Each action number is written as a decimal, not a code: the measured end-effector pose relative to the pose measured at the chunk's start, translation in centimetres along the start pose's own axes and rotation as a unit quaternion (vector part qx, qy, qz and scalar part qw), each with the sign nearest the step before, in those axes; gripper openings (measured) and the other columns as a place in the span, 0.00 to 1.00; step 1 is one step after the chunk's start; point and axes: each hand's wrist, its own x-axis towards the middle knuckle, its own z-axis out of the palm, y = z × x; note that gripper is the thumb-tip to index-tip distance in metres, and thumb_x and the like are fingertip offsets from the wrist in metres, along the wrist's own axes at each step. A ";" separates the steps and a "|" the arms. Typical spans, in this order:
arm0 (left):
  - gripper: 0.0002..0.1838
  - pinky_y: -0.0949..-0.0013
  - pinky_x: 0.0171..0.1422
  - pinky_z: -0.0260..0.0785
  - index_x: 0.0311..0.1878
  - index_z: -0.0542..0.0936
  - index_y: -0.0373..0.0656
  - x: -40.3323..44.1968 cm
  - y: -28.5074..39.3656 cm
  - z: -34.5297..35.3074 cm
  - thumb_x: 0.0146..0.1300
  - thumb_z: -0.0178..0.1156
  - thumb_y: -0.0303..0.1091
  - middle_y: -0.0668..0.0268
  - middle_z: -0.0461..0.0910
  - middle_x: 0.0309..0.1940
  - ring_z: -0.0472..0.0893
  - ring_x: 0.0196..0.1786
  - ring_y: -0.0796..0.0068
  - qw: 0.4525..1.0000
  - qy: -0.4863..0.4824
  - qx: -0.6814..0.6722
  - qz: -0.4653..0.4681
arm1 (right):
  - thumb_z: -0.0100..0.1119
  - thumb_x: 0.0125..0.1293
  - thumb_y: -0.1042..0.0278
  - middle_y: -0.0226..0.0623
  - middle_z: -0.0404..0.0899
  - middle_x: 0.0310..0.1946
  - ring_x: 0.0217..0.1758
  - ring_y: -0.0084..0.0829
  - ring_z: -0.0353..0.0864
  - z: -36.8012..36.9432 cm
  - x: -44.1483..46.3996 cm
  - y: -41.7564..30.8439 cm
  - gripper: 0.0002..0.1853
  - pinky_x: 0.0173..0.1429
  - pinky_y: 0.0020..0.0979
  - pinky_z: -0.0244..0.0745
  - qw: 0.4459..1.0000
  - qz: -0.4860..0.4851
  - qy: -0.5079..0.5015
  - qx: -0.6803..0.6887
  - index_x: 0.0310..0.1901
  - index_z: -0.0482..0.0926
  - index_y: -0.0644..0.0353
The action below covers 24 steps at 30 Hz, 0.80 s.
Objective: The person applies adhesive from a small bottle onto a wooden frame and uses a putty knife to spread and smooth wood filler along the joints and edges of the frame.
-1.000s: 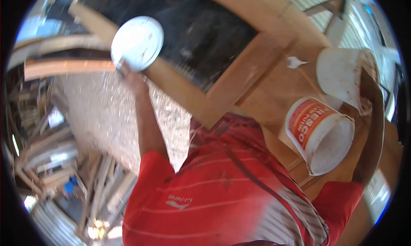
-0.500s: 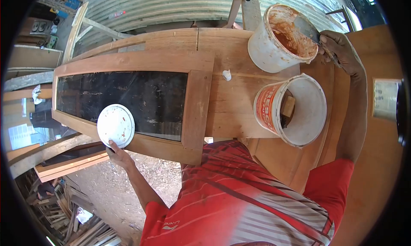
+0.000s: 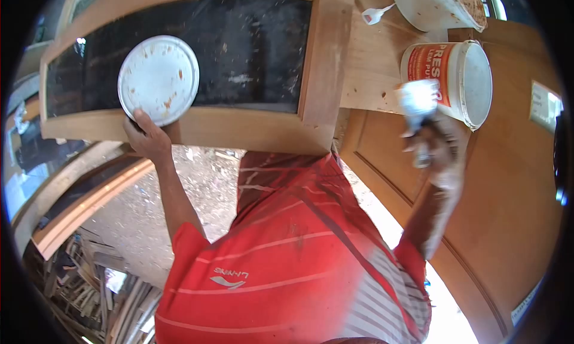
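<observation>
My left hand grips the rim of a round white lid spotted with reddish-brown putty, thumb on top. The lid is held over a wooden frame with a dark glass panel. Blurred by motion, my right hand is closed around the handle of a putty knife. Its bright blade points away from me, in front of a white bucket with an orange label. That bucket lies on its side. Whether putty is on the blade, I cannot make out.
A second white bucket, smeared with reddish-brown putty, is at the top right, partly cut off. Beside it lies a small white object on the wooden surface. A brown door panel is at right; scrap wood lies lower left.
My right hand has brought the putty knife from the putty bucket down and toward me. The lid in my left hand sits higher in view, and the whole view has shifted.
</observation>
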 end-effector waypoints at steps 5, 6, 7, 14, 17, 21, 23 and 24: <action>0.26 0.49 0.51 0.75 0.53 0.82 0.32 0.4 -0.9 0.0 0.82 0.55 0.52 0.46 0.84 0.43 0.84 0.46 0.45 1.000 -0.015 0.015 0.008 | 0.49 0.77 0.79 0.39 0.86 0.42 0.41 0.21 0.83 9.6 -4.7 6.8 0.19 0.46 0.26 0.79 0.990 0.122 -0.038 0.055 0.63 0.81 0.71; 0.26 0.48 0.53 0.74 0.53 0.82 0.33 0.5 -1.0 -0.1 0.82 0.55 0.52 0.46 0.84 0.43 0.84 0.47 0.45 0.999 -0.017 0.021 0.021 | 0.49 0.76 0.78 0.39 0.86 0.42 0.37 0.20 0.81 10.9 -5.8 7.1 0.20 0.43 0.26 0.79 0.993 0.107 -0.019 0.046 0.65 0.80 0.71; 0.26 0.47 0.54 0.74 0.54 0.82 0.33 0.5 -1.0 -0.2 0.81 0.55 0.52 0.46 0.84 0.44 0.83 0.48 0.44 0.999 -0.022 0.026 0.035 | 0.50 0.76 0.76 0.40 0.86 0.42 0.33 0.19 0.80 12.3 -6.8 7.3 0.21 0.40 0.26 0.78 0.995 0.092 0.001 0.036 0.67 0.80 0.71; 0.25 0.47 0.57 0.74 0.57 0.82 0.33 1.3 -0.8 -1.2 0.80 0.57 0.51 0.47 0.86 0.47 0.84 0.51 0.45 0.992 -0.081 0.019 0.092 | 0.59 0.77 0.77 0.44 0.82 0.40 0.41 0.32 0.82 14.9 -8.7 8.0 0.23 0.49 0.35 0.80 0.972 -0.024 0.023 -0.232 0.71 0.80 0.60; 0.25 0.48 0.58 0.73 0.57 0.82 0.34 1.8 -0.2 -1.5 0.80 0.58 0.51 0.48 0.86 0.48 0.84 0.52 0.47 0.991 -0.105 -0.003 0.077 | 0.61 0.76 0.76 0.48 0.83 0.42 0.42 0.40 0.84 16.3 -8.5 8.9 0.22 0.49 0.38 0.81 0.949 -0.066 0.049 -0.303 0.70 0.82 0.58; 0.24 0.48 0.60 0.72 0.57 0.82 0.35 1.6 -1.0 -1.2 0.79 0.59 0.51 0.51 0.87 0.47 0.84 0.51 0.48 0.992 -0.099 0.003 0.072 | 0.63 0.75 0.73 0.52 0.82 0.44 0.44 0.53 0.86 18.5 -8.9 9.4 0.27 0.48 0.48 0.81 0.907 -0.007 0.010 -0.421 0.75 0.76 0.55; 0.23 0.47 0.61 0.71 0.57 0.82 0.36 1.5 -1.5 -0.9 0.79 0.59 0.50 0.52 0.87 0.47 0.84 0.51 0.49 0.993 -0.082 0.014 0.086 | 0.62 0.76 0.69 0.53 0.83 0.41 0.43 0.56 0.87 19.2 -9.6 8.7 0.28 0.48 0.51 0.82 0.898 0.011 0.010 -0.441 0.76 0.73 0.56; 0.23 0.47 0.61 0.71 0.57 0.82 0.36 1.5 -1.5 -0.8 0.79 0.60 0.50 0.53 0.87 0.46 0.84 0.51 0.49 0.993 -0.081 0.008 0.085 | 0.62 0.76 0.68 0.54 0.83 0.41 0.43 0.56 0.87 19.3 -9.4 7.5 0.28 0.48 0.51 0.82 0.894 0.017 0.004 -0.447 0.76 0.74 0.57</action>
